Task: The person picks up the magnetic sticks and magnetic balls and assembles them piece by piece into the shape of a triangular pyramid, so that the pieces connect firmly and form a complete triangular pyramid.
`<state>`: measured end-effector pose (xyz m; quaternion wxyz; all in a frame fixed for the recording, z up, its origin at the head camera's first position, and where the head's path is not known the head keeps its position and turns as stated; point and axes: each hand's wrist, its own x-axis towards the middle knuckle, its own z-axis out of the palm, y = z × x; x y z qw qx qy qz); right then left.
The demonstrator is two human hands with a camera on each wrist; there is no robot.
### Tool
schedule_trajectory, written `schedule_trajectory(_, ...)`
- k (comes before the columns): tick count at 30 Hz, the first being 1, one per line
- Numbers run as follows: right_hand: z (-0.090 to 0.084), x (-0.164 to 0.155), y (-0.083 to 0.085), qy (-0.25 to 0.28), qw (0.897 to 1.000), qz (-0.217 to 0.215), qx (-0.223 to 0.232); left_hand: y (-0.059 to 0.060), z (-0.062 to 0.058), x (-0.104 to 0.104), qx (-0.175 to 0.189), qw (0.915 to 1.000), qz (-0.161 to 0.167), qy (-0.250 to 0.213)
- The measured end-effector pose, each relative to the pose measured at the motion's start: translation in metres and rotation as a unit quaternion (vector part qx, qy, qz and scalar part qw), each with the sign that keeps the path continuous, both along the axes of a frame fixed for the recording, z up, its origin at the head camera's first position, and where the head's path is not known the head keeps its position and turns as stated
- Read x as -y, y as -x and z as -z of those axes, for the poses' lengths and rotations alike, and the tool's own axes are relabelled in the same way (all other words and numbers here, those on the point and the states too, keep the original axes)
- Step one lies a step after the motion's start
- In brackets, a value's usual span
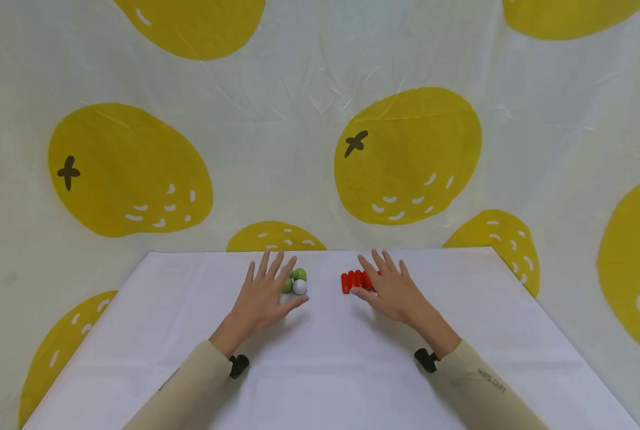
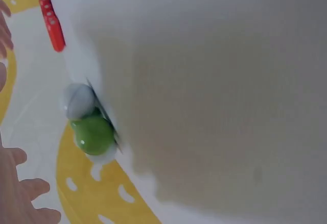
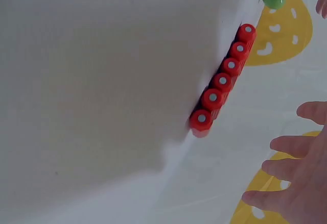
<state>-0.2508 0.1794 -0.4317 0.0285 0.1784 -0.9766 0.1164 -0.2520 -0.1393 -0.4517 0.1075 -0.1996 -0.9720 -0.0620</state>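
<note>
My left hand (image 1: 263,297) hovers over the table's left middle with fingers spread, holding nothing. Partly hidden behind its fingers and thumb is a cluster of small balls, among them a green ball (image 1: 300,274) and a white ball (image 1: 300,287). On the other side, my right hand (image 1: 397,292) is also spread out and holds nothing. Its thumb and fingers partly cover a row of red batteries (image 1: 351,279). The right wrist view shows the batteries (image 3: 222,81) lying side by side, pale round ends facing the camera.
A white cloth covers the table (image 1: 320,382). Right behind its far edge hangs a pale curtain (image 1: 277,149) printed with large yellow fruits. A small black wrist camera (image 1: 239,366) sits below the left hand, another black wrist camera (image 1: 425,361) below the right.
</note>
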Motion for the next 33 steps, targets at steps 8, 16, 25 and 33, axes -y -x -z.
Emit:
schedule_trajectory(8,-0.002,-0.017,0.015,-0.004,1.0,0.016,0.022,0.022,0.001,0.006,0.01,0.9999,0.001,-0.006)
schedule_trajectory(16,0.001,-0.031,0.028,0.009,1.0,0.01,0.02,0.045,0.008,0.023,0.056,0.9942,0.028,-0.088)
schedule_trajectory(25,0.014,-0.042,0.044,0.046,0.996,0.028,0.072,0.063,0.008,0.036,0.178,0.9647,0.003,-0.194)
schedule_trajectory(33,0.021,-0.044,0.055,0.094,0.99,0.03,0.098,0.074,0.012,0.042,0.212,0.9359,-0.012,-0.281)
